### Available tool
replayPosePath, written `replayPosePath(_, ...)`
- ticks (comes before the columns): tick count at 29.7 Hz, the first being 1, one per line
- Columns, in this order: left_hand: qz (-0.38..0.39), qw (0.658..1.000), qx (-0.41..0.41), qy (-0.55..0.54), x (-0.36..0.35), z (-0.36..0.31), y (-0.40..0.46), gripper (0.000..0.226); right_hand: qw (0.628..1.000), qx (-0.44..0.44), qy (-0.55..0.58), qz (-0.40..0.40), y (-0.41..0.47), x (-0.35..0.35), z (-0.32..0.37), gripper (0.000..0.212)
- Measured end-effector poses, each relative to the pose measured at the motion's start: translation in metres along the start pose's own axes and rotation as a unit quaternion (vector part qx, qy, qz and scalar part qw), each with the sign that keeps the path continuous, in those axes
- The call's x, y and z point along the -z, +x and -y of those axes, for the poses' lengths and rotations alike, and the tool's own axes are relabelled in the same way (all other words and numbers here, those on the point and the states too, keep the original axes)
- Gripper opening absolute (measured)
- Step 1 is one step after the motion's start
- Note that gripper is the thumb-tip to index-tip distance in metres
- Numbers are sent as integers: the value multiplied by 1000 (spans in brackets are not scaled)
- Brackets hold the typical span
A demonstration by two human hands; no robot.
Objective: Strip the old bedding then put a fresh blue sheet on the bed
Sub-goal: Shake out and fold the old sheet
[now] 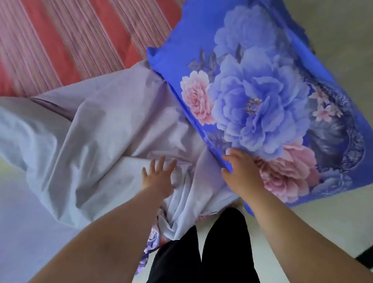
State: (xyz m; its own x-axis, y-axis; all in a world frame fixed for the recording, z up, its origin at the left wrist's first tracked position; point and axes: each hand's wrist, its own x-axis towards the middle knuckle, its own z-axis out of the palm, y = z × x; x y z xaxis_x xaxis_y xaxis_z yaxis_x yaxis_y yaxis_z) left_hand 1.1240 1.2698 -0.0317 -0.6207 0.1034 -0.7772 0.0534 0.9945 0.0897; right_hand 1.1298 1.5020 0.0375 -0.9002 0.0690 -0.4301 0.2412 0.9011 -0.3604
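Note:
A blue sheet [252, 83] printed with large blue and pink flowers lies partly turned over, its pale lilac underside [93, 130] rumpled across the bed's near edge. My right hand [240, 170] grips the edge of the flowered side where it folds back. My left hand [158, 177] lies with fingers spread and straight on the pale folds beside it. Beneath, a mattress cover [62, 22] with red and pink stripes shows at the upper left.
My legs in black trousers [204, 259] stand against the bed's edge on a light floor [353, 55]. A black stripe [372, 253] marks the floor at the lower right. Part of the sheet hangs down by my left leg.

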Motion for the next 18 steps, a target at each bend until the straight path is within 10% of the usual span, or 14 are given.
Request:
replayPosePath(2,10,998,-59,14,1,-3,11,64,973,-112,162,121,-10,-10,6,61)
replayPosePath(5,43,989,-101,-98,-7,-6,9,39,931,-191,298,87,-20,-18,2,80)
replayPosePath(10,-1,927,32,-373,-24,32,-35,40,911,-240,335,20,-34,-22,-5,92)
replayPosePath(18,-146,838,159,-502,3,144,-130,52,838,-306,449,-36,-82,-57,38,92)
